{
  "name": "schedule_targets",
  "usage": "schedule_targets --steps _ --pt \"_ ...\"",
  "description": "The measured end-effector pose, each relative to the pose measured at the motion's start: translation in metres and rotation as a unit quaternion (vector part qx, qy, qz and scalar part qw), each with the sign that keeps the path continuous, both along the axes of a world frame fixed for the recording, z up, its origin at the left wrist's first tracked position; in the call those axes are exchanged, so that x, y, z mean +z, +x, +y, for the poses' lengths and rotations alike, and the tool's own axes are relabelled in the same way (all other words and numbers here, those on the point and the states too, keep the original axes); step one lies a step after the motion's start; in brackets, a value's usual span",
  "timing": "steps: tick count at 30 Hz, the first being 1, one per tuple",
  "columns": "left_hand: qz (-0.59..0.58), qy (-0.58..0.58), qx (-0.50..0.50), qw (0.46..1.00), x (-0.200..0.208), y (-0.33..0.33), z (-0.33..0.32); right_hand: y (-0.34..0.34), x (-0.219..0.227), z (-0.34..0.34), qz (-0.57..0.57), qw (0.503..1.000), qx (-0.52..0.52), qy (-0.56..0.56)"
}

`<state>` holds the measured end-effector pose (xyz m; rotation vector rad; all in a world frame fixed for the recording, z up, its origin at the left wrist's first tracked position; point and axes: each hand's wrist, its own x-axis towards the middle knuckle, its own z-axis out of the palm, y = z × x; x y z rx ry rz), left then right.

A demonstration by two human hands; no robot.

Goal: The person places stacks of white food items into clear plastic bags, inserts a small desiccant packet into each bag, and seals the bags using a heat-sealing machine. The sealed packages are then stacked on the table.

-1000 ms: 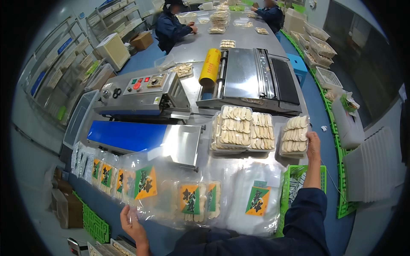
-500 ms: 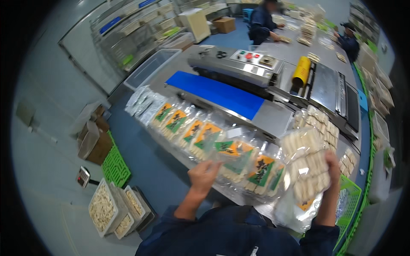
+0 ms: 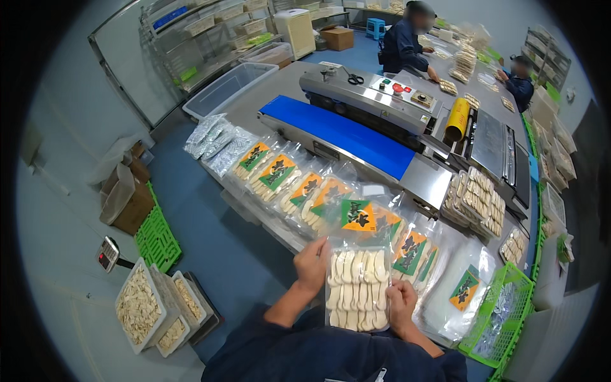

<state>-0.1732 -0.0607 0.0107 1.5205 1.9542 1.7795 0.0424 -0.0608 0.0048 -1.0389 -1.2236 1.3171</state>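
In front of my body is a clear flat pack of pale sliced pieces [image 3: 358, 293], set in three rows. My right hand [image 3: 401, 304] grips its right edge, thumb on top. At its upper left corner my left hand [image 3: 312, 263] is closed, fingers pinching the clear film of a plastic bag [image 3: 358, 215] with an orange and green label. That bag lies just beyond the pack's far edge; whether the pack's end is inside it I cannot tell. Several filled labelled bags [image 3: 277, 173] lie in a row along the table edge. Flat empty-looking bags [image 3: 468, 288] are stacked on the right.
A machine with a blue conveyor belt [image 3: 337, 137] stands beyond the bags. More packs [image 3: 478, 202] are piled at its right end. A green basket [image 3: 503, 318] is at my right, trays of pale pieces [image 3: 141, 305] low at left. Two people [image 3: 407, 48] work at the far table.
My right hand has brought the pack from the right pile side to the middle, in front of me. My left hand stays near the labelled bag, now at the pack's corner.
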Motion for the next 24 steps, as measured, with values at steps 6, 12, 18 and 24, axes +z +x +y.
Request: schedule_targets --steps 6,12,18,24 --pt "0.100 0.068 -0.074 0.990 0.024 0.011 -0.033 0.004 0.034 0.048 0.048 0.992 0.049 -0.105" --pt "-0.395 -0.117 -0.282 0.867 0.015 -0.017 -0.045 0.044 0.036 0.032 0.014 0.971 0.191 -0.143" --pt "-0.360 -0.366 -0.468 0.719 -0.003 -0.027 -0.131 0.073 0.044 -0.039 -0.059 0.882 0.398 -0.244" --pt "-0.436 -0.209 -0.369 0.794 -0.003 -0.004 -0.066 0.044 0.000 0.015 0.032 0.924 0.274 -0.266"
